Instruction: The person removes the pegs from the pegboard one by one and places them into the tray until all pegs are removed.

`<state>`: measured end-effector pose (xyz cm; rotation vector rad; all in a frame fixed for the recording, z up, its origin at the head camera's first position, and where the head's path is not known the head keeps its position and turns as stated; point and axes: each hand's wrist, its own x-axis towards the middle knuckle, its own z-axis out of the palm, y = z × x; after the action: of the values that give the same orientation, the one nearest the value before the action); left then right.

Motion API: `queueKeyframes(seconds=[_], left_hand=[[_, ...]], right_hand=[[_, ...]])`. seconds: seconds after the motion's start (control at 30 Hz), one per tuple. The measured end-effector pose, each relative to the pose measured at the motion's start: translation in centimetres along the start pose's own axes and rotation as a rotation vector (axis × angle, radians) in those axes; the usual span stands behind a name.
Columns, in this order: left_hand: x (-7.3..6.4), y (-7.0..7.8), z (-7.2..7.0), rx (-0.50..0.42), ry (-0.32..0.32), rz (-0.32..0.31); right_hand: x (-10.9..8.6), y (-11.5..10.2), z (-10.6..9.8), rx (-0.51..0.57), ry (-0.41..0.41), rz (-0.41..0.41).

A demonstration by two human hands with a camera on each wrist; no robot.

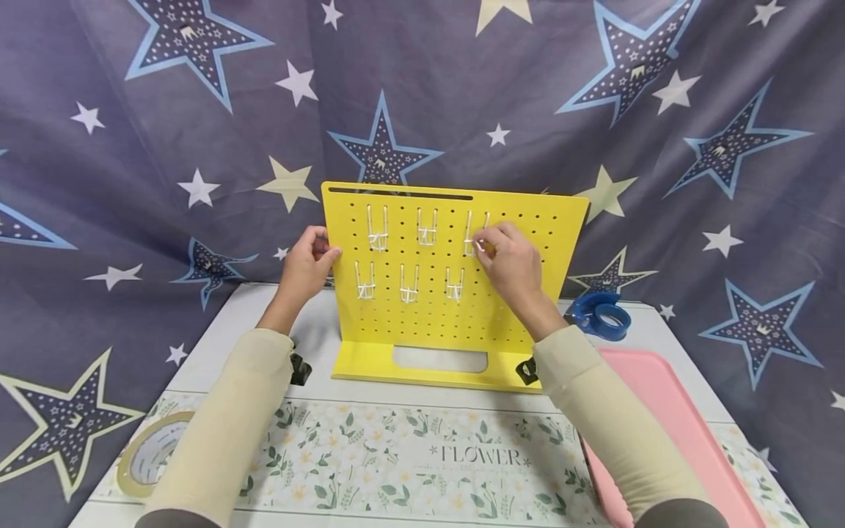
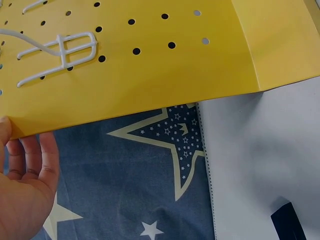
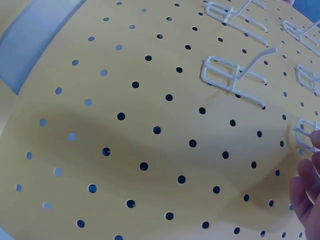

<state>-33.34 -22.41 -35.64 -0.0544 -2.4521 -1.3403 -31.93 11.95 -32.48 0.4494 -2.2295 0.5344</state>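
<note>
A yellow pegboard [image 1: 396,334] stands upright on its base, with white wire hooks in two rows. My left hand [image 1: 305,264] grips the board's left edge; in the left wrist view, the thumb is in front and the fingers of that hand [image 2: 32,175] are behind. At the right end of the upper row, my right hand [image 1: 513,264] pinches a white hook [image 1: 469,238] lying against the board. The right wrist view shows this hook [image 3: 301,134] partly cut off, beside the fingers [image 3: 302,192]. Among the other hooks are one at upper left [image 1: 378,238] and one at lower right [image 1: 454,286].
Right of the board are a blue tape dispenser [image 1: 607,319] and a pink tray [image 1: 650,381], partly under my right sleeve. A tape roll [image 1: 135,462] lies front left. Black clips [image 1: 300,369] sit near the base. A starry curtain [image 1: 449,88] hangs behind.
</note>
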Motion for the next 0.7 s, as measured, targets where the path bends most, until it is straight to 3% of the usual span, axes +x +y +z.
queueKeyframes(seconds=[0.37,0.7], left_hand=[[0.0,-0.1,-0.1,0.005,-0.004,0.007],[-0.1,0.0,-0.1,-0.004,0.002,0.012]], right_hand=[[-0.7,0.4,-1.8,0.027,0.020,-0.059],[-2.4,3.1,-4.7,0.022,-0.091,0.020]])
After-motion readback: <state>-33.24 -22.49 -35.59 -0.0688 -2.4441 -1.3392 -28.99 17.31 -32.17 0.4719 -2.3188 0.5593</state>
